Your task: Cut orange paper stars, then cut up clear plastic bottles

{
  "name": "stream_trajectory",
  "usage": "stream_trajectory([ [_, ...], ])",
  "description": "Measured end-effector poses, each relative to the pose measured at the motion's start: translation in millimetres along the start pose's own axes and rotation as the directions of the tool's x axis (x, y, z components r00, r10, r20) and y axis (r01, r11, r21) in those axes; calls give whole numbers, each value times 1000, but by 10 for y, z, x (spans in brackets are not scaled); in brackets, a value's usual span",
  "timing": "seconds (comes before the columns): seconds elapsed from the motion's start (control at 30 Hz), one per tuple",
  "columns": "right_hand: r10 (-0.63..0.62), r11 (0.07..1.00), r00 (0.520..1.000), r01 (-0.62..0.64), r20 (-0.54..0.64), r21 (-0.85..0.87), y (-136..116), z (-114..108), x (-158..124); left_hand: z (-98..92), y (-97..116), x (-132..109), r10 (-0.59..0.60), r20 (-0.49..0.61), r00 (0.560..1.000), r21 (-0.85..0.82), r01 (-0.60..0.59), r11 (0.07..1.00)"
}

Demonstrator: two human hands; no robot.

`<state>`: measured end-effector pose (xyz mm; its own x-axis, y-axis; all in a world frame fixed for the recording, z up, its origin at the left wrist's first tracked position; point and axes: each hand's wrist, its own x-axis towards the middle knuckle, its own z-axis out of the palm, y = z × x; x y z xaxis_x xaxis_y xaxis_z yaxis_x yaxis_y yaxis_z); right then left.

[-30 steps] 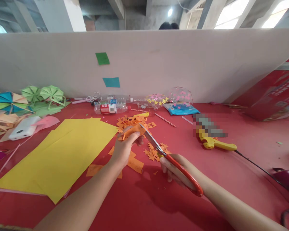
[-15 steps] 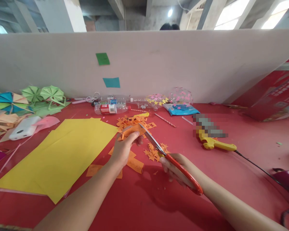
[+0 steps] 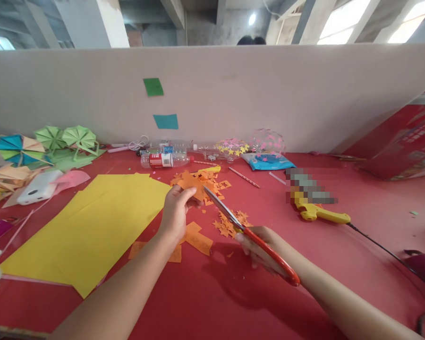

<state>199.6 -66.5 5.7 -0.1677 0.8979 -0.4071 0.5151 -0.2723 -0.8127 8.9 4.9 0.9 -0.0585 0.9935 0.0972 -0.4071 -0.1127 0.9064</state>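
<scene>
My left hand [image 3: 177, 205] pinches a piece of orange paper [image 3: 194, 183] between thumb and fingers, above a heap of orange scraps [image 3: 212, 178]. In my right hand [image 3: 260, 245] are red-handled scissors [image 3: 269, 252], their blades pointing up and left, with the tips at the paper's right edge. The blades look closed or nearly so. Below them lies a small pile of cut orange stars [image 3: 228, 224]. Several orange paper strips [image 3: 200, 241] rest on the red table near my left wrist, partly covered by my forearm.
Yellow sheets [image 3: 92, 222] spread across the left. Plastic bottles [image 3: 166, 160], a striped straw [image 3: 244, 177] and a blue packet [image 3: 269, 162] lie along the back panel. A yellow glue gun [image 3: 320, 213] with a cord is at right. Folded paper umbrellas [image 3: 78, 137] stand far left.
The left hand has shifted slightly left, and the orange paper has turned to show a broader, pointed face. The scissor tips sit a little lower against it; the right hand is almost unmoved.
</scene>
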Motion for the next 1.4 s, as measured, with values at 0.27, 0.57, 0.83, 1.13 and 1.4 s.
stream_trajectory([
  [0.27,-38,998,999,40,38,-48,31,-39,1,11,26,-20,12,131,991,69,-21,997],
  [0.57,-77,995,993,82,85,-59,-27,-72,-37,-14,25,7,57,145,988,104,-73,992],
  [0.83,-86,993,992,92,97,-67,-41,-79,-39,-14,28,-2,89,159,983,160,-115,980],
  [1.13,-69,993,993,77,98,-88,-25,-83,-28,-46,-2,32,104,170,980,151,-130,980],
  [1.4,-74,992,994,83,86,-97,-14,-82,-35,-54,-2,37,105,184,977,152,-134,979],
])
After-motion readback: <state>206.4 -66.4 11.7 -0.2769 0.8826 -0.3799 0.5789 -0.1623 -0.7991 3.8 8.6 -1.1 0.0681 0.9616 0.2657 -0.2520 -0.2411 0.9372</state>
